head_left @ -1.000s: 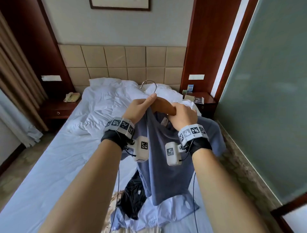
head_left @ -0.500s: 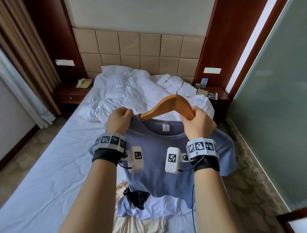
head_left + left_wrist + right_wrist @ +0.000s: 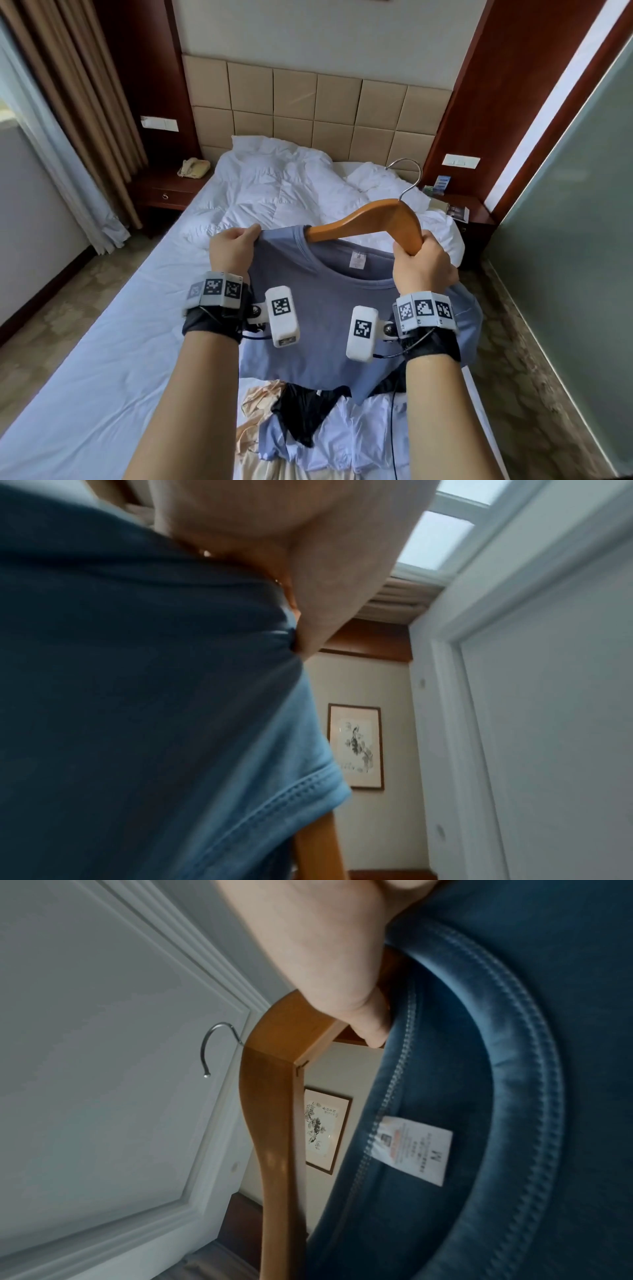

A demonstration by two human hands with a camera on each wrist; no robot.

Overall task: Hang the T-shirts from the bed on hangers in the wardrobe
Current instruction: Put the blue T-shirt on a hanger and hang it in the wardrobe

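Observation:
I hold a blue T-shirt up over the bed. A wooden hanger with a metal hook has its left arm inside the shirt's neck opening. My left hand grips the shirt's left shoulder. My right hand grips the hanger's right end together with the collar there. In the right wrist view the hanger runs past the collar and the white label. In the left wrist view the blue T-shirt fills the frame below my left hand.
More clothes lie heaped at the bed's near end: a black garment, a light blue shirt, a beige one. A white duvet is bunched at the headboard. Nightstands stand on both sides, a phone on the left one. A frosted glass wall is at right.
The shirt has been spread wider between my hands, which moved apart. The hanger's left arm now sits inside the collar. My view has tilted down and closer.

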